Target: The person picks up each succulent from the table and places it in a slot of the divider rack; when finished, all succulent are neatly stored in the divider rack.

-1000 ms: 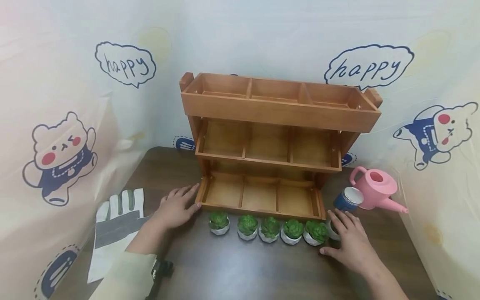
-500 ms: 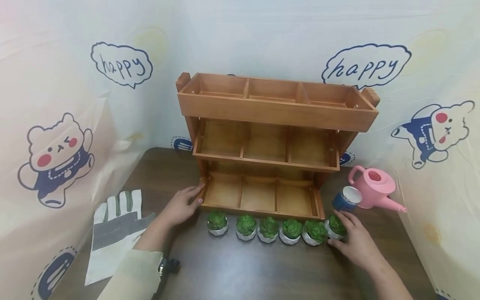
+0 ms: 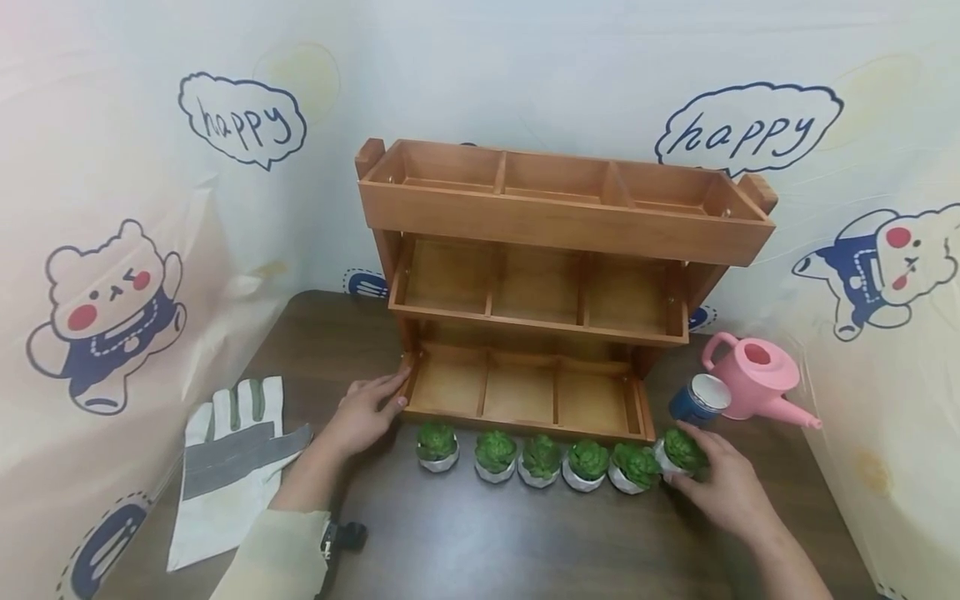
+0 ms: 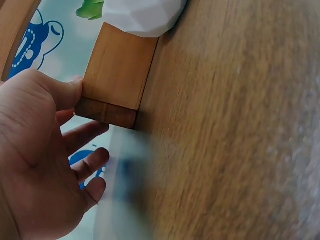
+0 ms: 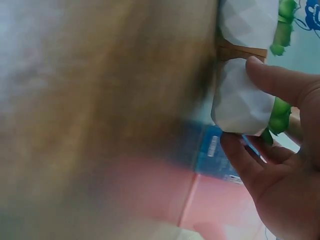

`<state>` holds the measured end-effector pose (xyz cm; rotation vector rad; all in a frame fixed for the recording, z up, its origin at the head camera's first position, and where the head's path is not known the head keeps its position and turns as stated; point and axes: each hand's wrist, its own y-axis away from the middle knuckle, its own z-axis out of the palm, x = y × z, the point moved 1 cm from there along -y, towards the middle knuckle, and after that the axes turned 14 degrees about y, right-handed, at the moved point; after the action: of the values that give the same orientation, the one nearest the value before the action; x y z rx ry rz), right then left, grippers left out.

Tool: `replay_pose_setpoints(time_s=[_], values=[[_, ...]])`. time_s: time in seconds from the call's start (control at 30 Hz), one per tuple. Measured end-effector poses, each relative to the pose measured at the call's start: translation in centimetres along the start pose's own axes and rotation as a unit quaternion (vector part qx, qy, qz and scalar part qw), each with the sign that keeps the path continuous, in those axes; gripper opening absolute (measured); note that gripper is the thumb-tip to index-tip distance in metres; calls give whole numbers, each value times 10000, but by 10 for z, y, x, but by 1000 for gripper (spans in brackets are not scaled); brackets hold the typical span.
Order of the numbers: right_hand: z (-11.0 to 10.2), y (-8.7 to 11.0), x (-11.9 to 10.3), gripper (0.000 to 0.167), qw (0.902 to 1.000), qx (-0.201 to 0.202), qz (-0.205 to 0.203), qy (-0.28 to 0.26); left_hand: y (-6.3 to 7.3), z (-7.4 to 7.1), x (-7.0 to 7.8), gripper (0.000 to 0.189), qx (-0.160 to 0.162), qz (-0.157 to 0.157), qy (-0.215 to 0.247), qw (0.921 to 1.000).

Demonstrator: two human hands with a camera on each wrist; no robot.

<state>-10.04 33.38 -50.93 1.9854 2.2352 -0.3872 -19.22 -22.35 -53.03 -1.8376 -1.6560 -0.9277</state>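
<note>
A: Head view first: where's the plant in hand?

B: The end plant [image 3: 681, 451] is just off the front right corner of the wooden shelf [image 3: 566, 227]; five other plants [image 3: 541, 457] line the shelf's front. The right hand [image 3: 729, 485] has it between thumb and fingers. The left hand [image 3: 366, 417] is at the shelf's lower left end.

A: And from the left wrist?

B: Thumb touching the shelf's end, other fingers parted and loosely bent: steadying it, I'd judge, more than grasping. The wood should be stiff, and the whole far heavier than any pot.

A: The right wrist?

B: Thumb and finger pinch opposite sides of the white pot [image 5: 244, 100], spread only to its width. Whether its base is off the table [image 5: 100, 75], I can't tell.

A: How would it handle?

B: Light, probably, and rigid. The facets should give purchase, though a smooth finish could slip, and a knock might chip it. Take the pot's sides; the leaves [image 5: 280, 117] look artificial and likely flex.
</note>
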Motion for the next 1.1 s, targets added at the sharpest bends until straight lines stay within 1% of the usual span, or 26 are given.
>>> replay_pose_setpoints(time_s=[0.1,0.2,0.33,0.43,0.5,0.6,0.73,0.87,1.1], values=[[-8,0,-2,79,9999,111,14,-39,1,1,1,53,-1,-64,48,10000],[-16,-1,-3,79,9996,285,15,-45,2,0,2,53,-13,-195,179,9996],[-24,-2,-7,77,9977,676,-31,-42,2,-1,3,53,-42,-302,355,9989],[-29,-4,-10,76,9962,862,-36,-126,1,-1,3,53,-63,-328,403,9986],[-32,-7,-13,76,9960,878,-23,-184,1,-2,3,53,-69,-370,425,9984],[-35,-11,-18,76,9966,768,11,-315,2,-2,3,54,-73,-462,489,9977],[-35,-18,-25,76,9968,718,-3,-354,2,-1,3,54,-61,-476,536,9974],[-32,-26,-32,75,9960,787,-113,-404,2,0,3,53,0,-445,565,9974],[-24,-37,-40,76,9959,700,-262,-519,2,0,2,52,47,-434,602,9972]])
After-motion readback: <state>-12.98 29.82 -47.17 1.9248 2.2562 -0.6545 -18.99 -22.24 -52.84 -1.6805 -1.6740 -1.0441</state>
